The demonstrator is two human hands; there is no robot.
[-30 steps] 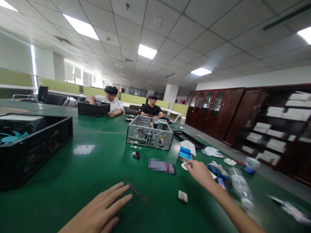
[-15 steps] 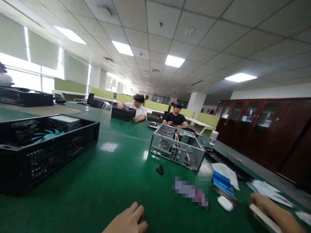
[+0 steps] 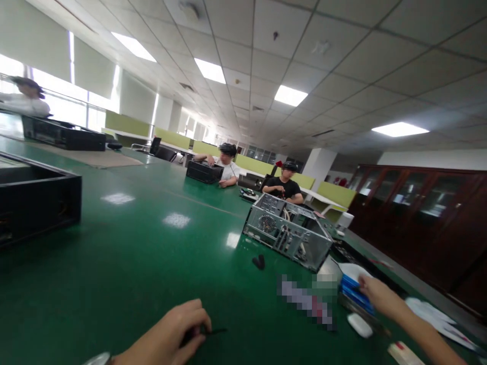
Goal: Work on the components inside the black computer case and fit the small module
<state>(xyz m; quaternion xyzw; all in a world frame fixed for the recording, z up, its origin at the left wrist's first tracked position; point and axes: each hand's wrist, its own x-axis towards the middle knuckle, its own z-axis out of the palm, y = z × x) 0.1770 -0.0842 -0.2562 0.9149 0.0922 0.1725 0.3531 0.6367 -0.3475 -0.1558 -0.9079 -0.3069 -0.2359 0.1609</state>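
Observation:
My left hand is closed near the front of the green table, with a thin black rod sticking out past its fingers; the rest of the rod is hidden in the hand. Over to the right, my right hand bends its fingers together at the blue ridged object. Whether it grips part of that object or something small is hidden. Just below lies a small white rounded item. A pale block with a red mark rests at the lower edge, beneath my right forearm.
An open silver computer case stands ahead, with a small black piece before it. Dark cases sit at left. White sheets lie at right. Two people sit across the table; another is far left.
My right hand has let go of the pale block and moved up and left to the blue object. The black rod now shows at my left hand. The view has turned rightward.

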